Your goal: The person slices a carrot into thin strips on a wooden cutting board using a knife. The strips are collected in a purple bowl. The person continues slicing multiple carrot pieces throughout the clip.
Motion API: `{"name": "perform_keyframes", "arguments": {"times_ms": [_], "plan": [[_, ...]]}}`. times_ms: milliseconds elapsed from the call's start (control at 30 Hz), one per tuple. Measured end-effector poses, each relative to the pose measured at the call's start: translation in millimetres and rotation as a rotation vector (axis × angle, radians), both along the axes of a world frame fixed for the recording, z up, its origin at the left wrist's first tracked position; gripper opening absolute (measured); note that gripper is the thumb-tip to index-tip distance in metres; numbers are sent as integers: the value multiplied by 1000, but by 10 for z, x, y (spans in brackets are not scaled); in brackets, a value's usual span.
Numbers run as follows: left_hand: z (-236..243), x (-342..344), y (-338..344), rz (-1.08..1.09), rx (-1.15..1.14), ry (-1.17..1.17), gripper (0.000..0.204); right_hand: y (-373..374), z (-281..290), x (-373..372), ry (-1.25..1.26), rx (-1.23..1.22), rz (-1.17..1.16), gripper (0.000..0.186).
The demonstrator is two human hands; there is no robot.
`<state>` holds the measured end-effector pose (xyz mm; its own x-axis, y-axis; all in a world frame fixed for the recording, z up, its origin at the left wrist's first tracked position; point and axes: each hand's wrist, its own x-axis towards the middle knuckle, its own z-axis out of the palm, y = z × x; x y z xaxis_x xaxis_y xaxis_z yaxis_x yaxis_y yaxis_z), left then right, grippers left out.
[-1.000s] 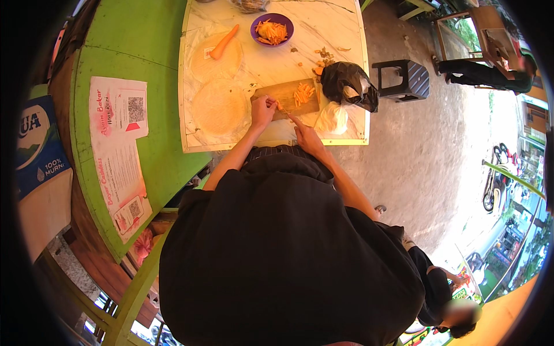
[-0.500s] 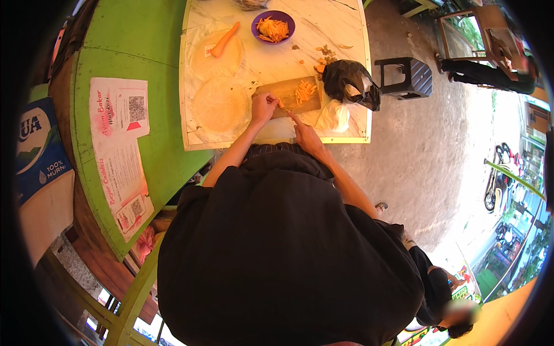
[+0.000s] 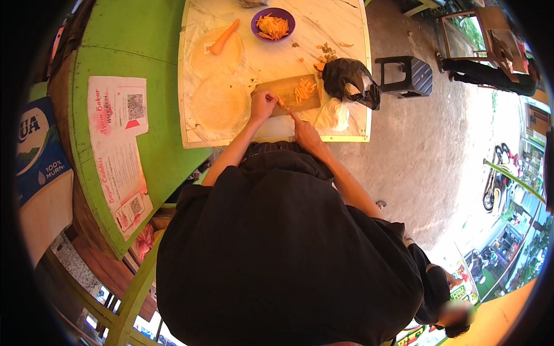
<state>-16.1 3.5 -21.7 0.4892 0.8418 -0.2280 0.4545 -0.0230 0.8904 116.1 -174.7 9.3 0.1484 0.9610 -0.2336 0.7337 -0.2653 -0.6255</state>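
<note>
On the wooden cutting board (image 3: 312, 102) a small orange piece of carrot (image 3: 281, 101) lies at the fingertips of my left hand (image 3: 264, 106). Those fingers are closed and press the piece down. My right hand (image 3: 307, 135) is wrapped round the handle of a knife (image 3: 292, 113), whose blade points up and left to the carrot piece. The blade is small here, and its exact contact is hard to see. Cut carrot sticks (image 3: 304, 89) are heaped on the board's right part.
A purple bowl (image 3: 293, 30) of carrot sticks and a whole carrot (image 3: 225, 38) are farther back. Round, pale plastic-covered discs (image 3: 220, 106) lie left. A black plastic bag (image 3: 341, 81), white bag (image 3: 333, 117) and peelings (image 3: 327, 53) sit right. A dark stool (image 3: 420, 76) stands beyond the table.
Both hands stay at the board with almost the same grip. The knife and right hand have shifted only slightly. The whole view has moved a little.
</note>
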Motion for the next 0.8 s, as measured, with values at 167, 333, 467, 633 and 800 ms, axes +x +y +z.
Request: {"name": "perform_keyframes", "arguments": {"times_ms": [167, 333, 467, 633, 800], "plan": [[-62, -12, -9, 8, 38, -19, 11, 75, 19, 4, -47, -51, 9, 74], [0, 13, -37, 24, -46, -19, 11, 8, -149, 71, 34, 57, 29, 71], [-9, 12, -39, 21, -13, -30, 11, -51, -313, 126, 132, 148, 65, 64], [-40, -107, -114, 24, -58, -30, 12, -133, -193, 62, 228, 50, 14, 60], [14, -61, -88, 26, -66, -6, 12, -97, 18, 79, 190, -22, -39, 59]]}}
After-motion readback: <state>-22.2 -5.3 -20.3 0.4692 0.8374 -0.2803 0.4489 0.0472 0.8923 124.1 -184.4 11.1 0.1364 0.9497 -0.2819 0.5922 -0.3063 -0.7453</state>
